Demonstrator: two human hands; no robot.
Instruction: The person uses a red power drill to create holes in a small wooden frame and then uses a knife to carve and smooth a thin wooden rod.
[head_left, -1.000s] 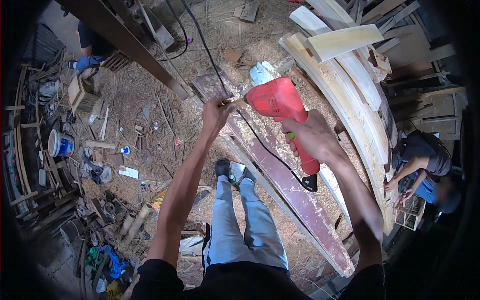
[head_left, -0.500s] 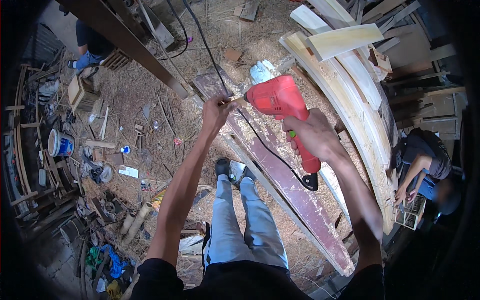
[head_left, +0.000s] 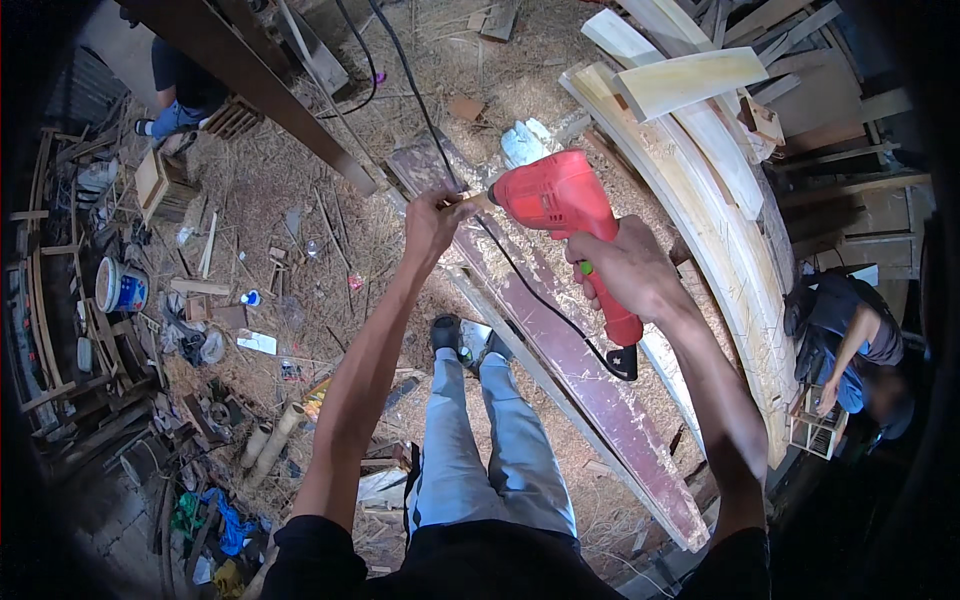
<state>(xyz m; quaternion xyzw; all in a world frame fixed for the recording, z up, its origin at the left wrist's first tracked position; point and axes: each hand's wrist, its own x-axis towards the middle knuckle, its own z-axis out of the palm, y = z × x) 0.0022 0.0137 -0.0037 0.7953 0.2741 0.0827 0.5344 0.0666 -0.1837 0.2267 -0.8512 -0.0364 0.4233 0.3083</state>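
My right hand (head_left: 628, 268) is wrapped round the handle of a red power drill (head_left: 556, 192), its chuck pointing left. Close by the chuck, my left hand (head_left: 430, 228) pinches a small piece of light wood (head_left: 468, 208). The piece meets the front of the chuck; whether a bit sits between them is too small to tell. Below both hands runs a long reddish-brown plank (head_left: 560, 310), strewn with shavings. From the foot of the handle a black cord (head_left: 530, 285) trails over the plank, passes beside my left fingers and continues upward.
Pale curved boards (head_left: 690, 190) are stacked on the right, with a person (head_left: 850, 330) crouching past them beside a small wooden frame (head_left: 818, 425). A dark beam (head_left: 260, 90) slants in at upper left. Wood scraps and a white bucket (head_left: 122, 286) lie leftward. Another person (head_left: 180, 95) sits far left.
My hands, the drill and the wood piece look almost unmoved. On the right, the crouching person's arm has shifted over the small wooden frame.
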